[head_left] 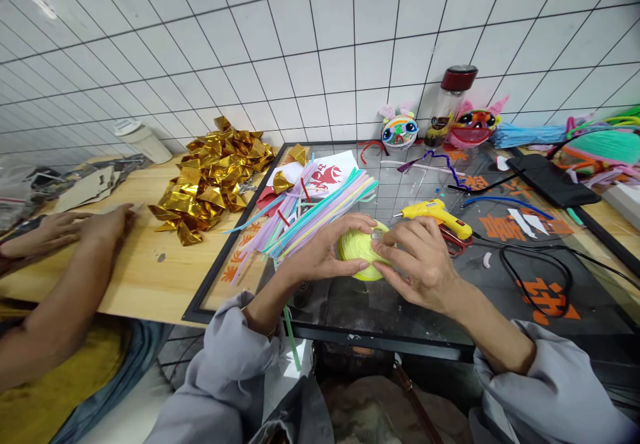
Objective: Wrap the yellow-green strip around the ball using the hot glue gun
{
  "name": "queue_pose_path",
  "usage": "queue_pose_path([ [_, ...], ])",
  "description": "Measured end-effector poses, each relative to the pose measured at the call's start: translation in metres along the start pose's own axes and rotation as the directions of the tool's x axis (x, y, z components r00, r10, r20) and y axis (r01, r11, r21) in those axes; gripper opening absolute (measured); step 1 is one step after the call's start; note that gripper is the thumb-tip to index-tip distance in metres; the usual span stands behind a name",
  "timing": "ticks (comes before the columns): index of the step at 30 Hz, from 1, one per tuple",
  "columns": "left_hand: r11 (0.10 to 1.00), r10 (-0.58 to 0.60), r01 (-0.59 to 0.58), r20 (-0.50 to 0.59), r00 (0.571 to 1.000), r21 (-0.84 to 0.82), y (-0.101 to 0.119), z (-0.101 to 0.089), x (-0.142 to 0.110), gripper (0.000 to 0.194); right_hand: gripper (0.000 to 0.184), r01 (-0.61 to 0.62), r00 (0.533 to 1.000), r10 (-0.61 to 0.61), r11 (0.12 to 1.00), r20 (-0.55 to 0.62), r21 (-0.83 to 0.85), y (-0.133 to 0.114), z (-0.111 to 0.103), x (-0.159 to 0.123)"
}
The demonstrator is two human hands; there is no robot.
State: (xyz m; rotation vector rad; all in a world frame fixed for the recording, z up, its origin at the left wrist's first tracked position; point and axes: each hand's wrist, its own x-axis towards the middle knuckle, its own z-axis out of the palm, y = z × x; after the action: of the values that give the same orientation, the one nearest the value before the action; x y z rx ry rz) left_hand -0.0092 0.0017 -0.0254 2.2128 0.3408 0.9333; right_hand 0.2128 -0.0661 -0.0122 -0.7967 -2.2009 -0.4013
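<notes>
A round yellow piece (356, 247), its surface lined like coiled pipe cleaner, is between my two hands above the dark mat. My left hand (334, 247) curves around its left side, thumb along the bottom edge. At the upper right of the piece, the fingers of my right hand (417, 257) are pinched on a small clear, shiny bit (377, 235) whose kind I cannot make out. Just beyond my right hand lies a yellow glue gun (440, 216), nozzle to the left. Beside my left hand spreads a bundle of pastel pipe cleaners (320, 214).
Gold foil pieces (210, 177) are heaped at the left, near a co-worker's hands (95, 231). Along the wall stand two decorated animal-face crafts (400, 131) and a bottle (445, 111). A black phone (555, 181) and a looped cable (535, 281) lie at the right.
</notes>
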Motion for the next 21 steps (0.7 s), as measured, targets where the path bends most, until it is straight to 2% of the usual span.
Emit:
queue_pose_path([
  [6, 1.0, 0.002, -0.001, 0.011, 1.0, -0.019, 0.0006, 0.0, -0.0009, 0.044, 0.012, -0.04, 0.999, 0.04, 0.999, -0.024, 0.008, 0.0, 0.0019, -0.0037],
  [13, 0.983, -0.156, 0.153, -0.029, 0.987, -0.102, -0.0015, 0.0047, -0.0048, 0.048, 0.011, -0.076, 0.997, 0.076, 0.996, 0.009, 0.045, -0.0022, 0.0024, -0.0043],
  [21, 0.984, -0.137, 0.135, -0.014, 0.99, -0.12, -0.0019, 0.004, -0.0035, 0.046, 0.009, -0.081, 0.996, 0.079, 0.994, 0.035, 0.072, -0.002, 0.0027, -0.0034],
])
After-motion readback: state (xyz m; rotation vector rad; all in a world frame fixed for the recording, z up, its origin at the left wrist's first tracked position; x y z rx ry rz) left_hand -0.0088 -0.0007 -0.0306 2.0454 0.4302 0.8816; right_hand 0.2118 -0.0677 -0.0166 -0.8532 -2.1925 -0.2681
